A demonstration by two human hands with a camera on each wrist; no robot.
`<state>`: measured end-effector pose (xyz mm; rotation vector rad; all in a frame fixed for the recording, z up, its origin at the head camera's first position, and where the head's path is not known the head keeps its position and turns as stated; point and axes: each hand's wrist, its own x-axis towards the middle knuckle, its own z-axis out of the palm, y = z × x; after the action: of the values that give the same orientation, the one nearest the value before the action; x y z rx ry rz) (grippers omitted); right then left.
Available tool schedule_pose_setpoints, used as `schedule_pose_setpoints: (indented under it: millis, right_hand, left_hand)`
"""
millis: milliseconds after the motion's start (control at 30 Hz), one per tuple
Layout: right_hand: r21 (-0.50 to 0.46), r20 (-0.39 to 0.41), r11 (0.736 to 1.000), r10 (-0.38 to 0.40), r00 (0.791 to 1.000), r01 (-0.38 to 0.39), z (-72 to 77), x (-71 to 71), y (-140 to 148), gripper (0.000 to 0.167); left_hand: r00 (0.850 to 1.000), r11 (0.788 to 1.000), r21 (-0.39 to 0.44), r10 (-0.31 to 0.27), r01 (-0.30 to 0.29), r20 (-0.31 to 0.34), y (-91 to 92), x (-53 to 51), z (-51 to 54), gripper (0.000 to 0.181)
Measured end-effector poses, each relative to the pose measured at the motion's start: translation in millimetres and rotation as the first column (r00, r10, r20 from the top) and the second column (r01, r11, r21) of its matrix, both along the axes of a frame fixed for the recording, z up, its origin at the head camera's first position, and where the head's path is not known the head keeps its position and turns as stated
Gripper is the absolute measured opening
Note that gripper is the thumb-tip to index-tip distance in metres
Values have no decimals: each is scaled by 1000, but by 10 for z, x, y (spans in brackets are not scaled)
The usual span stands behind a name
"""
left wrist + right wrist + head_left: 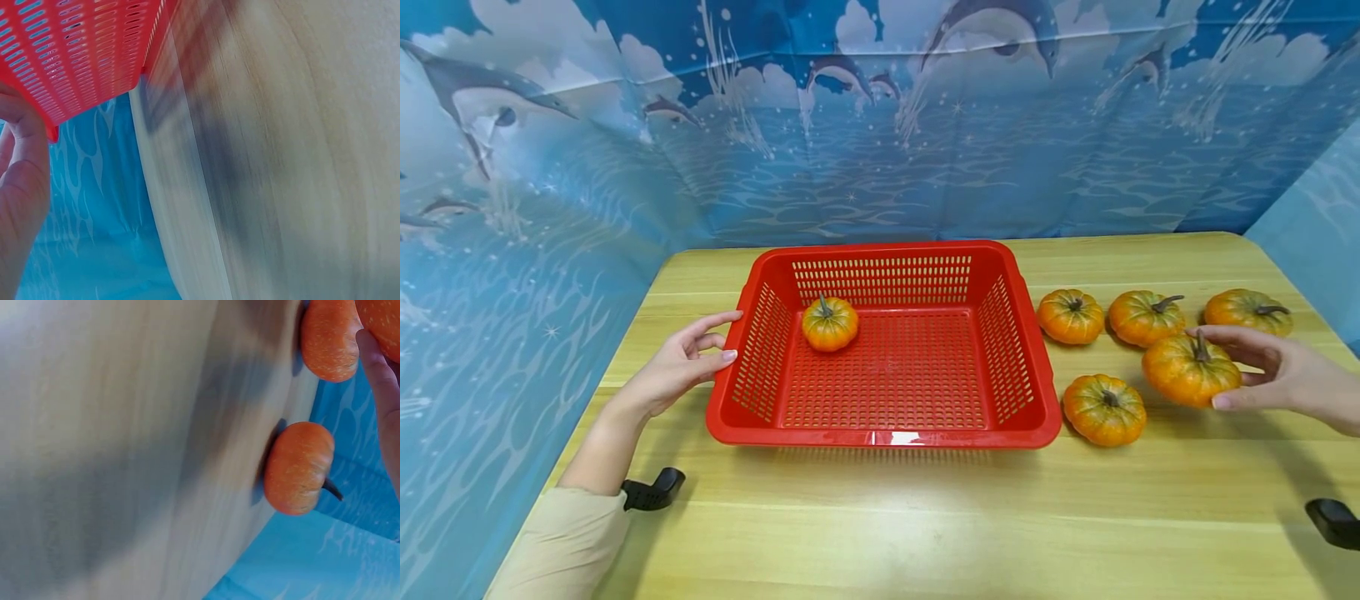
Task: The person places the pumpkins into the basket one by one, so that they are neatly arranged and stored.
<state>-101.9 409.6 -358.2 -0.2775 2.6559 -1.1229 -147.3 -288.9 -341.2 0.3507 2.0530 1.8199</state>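
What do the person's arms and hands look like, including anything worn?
The left hand and right hand are ungloved, with no rings visible. The left arm has a plain, pale beige sleeve and a black wrist device with a rounded end. A similar black piece is cut off at the right edge; no right sleeve shows.

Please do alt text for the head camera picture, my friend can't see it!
A person's right hand holds an orange pumpkin while the left hand touches a red plastic basket with one pumpkin inside. Four more pumpkins sit to the basket's right on a wooden table, before a dolphin-print backdrop.
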Motion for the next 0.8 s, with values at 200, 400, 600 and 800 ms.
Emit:
schedule_pose_setpoints:
  millis: [200,400,600,800]
  right_hand:
    - [2,-1,1000,1,1000,-1,87,-72,-62,79]
    - [-68,-41,998,13,999,-16,189,-136,-139,76]
    - [-132,-78,991,17,997,-27,270,-208,-243,78]
    - [-125,-66,991,48,997,-56,354,-303,-321,79]
  left_hand:
    - [1000,1000,9,-1,1,5,2,7,-2,57]
    - [1000,1000,15,-5,5,5,3,11,-1,56]
    - [1000,1000,23,-1,1,11,6,15,8,57]
    - [1000,1000,24,-2,1,10,9,13,8,57]
